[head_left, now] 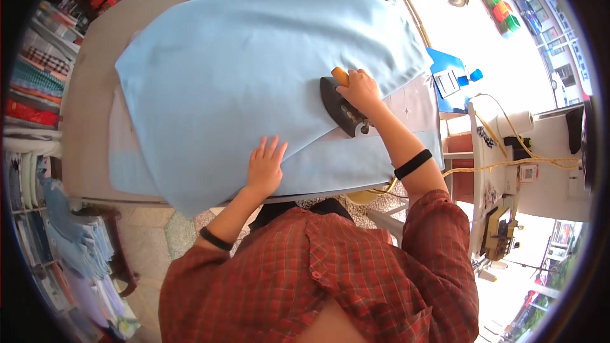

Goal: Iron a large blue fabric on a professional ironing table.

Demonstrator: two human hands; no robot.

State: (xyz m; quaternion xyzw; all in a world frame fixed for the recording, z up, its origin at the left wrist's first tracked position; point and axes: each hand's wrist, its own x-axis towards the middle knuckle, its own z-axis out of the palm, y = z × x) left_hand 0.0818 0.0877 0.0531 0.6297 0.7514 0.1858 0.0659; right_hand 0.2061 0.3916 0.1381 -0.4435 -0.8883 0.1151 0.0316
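Fabric [216, 82] lies broad, pale blue and softly rippled.

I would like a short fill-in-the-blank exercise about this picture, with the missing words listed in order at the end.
1. The right hand grips the orange-yellow handle of a dark ____.
2. The left hand rests on the light ____ cloth.
3. The left armband and the right armband are both ____.
4. The checked shirt is mainly ____.

Missing words: iron; blue; black; red.
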